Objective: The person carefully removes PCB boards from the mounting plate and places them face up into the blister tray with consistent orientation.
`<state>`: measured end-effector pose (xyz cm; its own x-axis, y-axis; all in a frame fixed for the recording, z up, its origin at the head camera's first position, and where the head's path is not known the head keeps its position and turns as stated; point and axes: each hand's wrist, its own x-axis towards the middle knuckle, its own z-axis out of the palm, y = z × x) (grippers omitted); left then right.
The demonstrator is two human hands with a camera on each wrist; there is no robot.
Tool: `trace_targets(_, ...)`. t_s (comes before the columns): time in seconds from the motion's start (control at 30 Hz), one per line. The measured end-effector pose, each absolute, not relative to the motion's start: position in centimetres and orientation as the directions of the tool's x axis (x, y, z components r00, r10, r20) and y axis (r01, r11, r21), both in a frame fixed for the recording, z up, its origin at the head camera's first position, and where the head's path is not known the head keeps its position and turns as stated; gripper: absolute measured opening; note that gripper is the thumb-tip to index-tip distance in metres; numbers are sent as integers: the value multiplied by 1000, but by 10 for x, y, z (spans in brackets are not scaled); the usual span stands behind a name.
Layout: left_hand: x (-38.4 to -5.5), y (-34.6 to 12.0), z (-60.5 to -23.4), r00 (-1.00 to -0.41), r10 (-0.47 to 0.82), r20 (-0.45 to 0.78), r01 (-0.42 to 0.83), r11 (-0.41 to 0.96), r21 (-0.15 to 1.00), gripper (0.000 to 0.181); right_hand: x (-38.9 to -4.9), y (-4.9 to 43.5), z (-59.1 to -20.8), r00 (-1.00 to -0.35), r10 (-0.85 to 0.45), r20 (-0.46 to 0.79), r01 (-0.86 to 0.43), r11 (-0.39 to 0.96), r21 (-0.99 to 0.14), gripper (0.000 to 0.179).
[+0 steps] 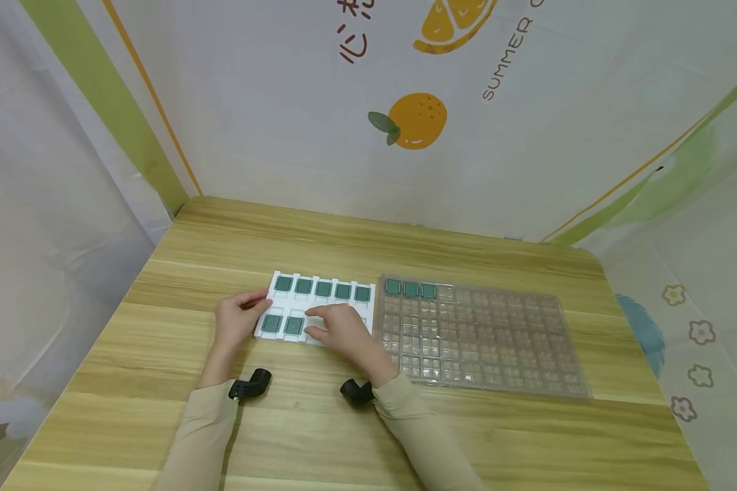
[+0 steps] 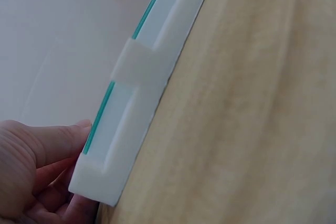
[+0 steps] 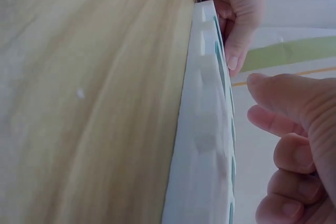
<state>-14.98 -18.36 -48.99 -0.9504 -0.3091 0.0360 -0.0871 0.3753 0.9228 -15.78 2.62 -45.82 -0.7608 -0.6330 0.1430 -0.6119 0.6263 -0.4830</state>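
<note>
A white tray [image 1: 285,305] lies on the table with green square chips in its pockets. The back row holds several, among them a green chip [image 1: 323,289]; two sit at the front left, one being a chip [image 1: 294,325]. My left hand [image 1: 236,318] grips the tray's left end, its thumb against the edge in the left wrist view. Over the front row hovers my right hand [image 1: 342,331]. In the right wrist view its thumb and forefinger are apart with nothing between them, the other fingers loosely bent. That hand hides the tray's front right pockets.
Right of the white tray lies a clear plastic tray [image 1: 497,341] with many small compartments. Three green chips [image 1: 411,290] sit in its back left corner. A wooden table [image 1: 295,436] carries both trays, and a printed curtain [image 1: 270,123] hangs behind it.
</note>
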Motion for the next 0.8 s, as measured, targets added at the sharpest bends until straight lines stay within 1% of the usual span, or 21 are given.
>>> trace_targets(0.4,-149,-183,-488,-950,-309,39,-79,360,930,21,-157,13,-460,-754,-643,134,-627,645,-437,26)
trace_targets(0.57,-150,-183,-488,-951,-305,47,-69,358,931,21,-156,9,-463,-762,-637,118,-622,670,-405,26)
trace_targets(0.8,-150,-183,-489,-952,-304,41,-75,358,931,22,-154,6,-465,-766,-627,144,-630,685,-365,26)
